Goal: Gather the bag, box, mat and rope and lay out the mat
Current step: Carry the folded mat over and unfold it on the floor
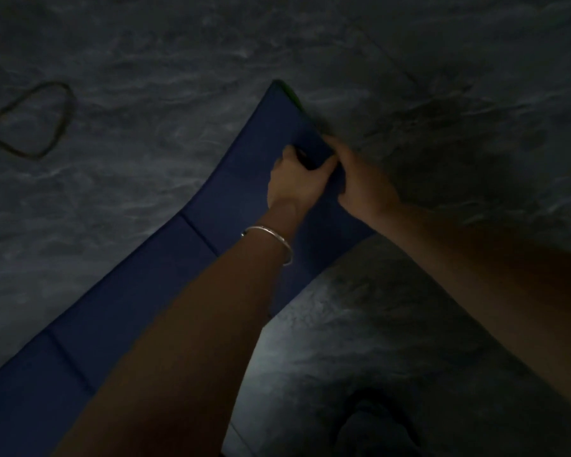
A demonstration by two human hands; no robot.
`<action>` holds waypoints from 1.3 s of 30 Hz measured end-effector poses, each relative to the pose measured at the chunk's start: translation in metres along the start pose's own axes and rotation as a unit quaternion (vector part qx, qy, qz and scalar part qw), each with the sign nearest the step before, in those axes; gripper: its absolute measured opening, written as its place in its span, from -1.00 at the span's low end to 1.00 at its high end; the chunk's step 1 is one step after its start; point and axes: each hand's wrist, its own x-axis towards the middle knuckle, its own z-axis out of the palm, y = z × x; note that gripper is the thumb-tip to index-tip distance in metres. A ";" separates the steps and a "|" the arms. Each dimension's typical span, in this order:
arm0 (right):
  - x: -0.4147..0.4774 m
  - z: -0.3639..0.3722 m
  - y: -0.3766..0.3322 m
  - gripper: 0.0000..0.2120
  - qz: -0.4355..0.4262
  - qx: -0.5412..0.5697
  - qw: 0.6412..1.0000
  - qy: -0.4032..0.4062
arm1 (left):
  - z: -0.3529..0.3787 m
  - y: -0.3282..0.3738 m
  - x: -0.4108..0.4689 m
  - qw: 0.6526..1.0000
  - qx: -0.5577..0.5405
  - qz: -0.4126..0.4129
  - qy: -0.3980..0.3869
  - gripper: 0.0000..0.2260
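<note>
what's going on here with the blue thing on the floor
A person is laying out a blue mat on a grey marbled floor. The left hand, with a bangle on its wrist, and the right hand both grip the mat close to its far end, which looks slightly raised. The rest of the mat stretches back toward the person, with fold creases showing. A rope lies in a loop on the floor off to the left, apart from the mat. The light is dim.
</note>
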 end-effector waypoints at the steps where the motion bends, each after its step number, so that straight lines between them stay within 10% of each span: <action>1: 0.005 -0.001 0.008 -0.28 0.005 -0.035 0.999 0.010 | 0.005 0.001 0.003 1.000 -0.001 0.006 -0.012 -0.47; 24: 0.044 0.080 0.083 -0.32 0.108 -0.164 0.971 -0.135 | 0.083 -0.091 0.046 0.962 0.202 0.119 -0.138 -0.51; 39: -0.052 -0.124 -0.213 -0.30 0.008 -0.024 0.998 -0.051 | -0.218 0.019 -0.143 0.996 -0.012 0.085 0.018 -0.51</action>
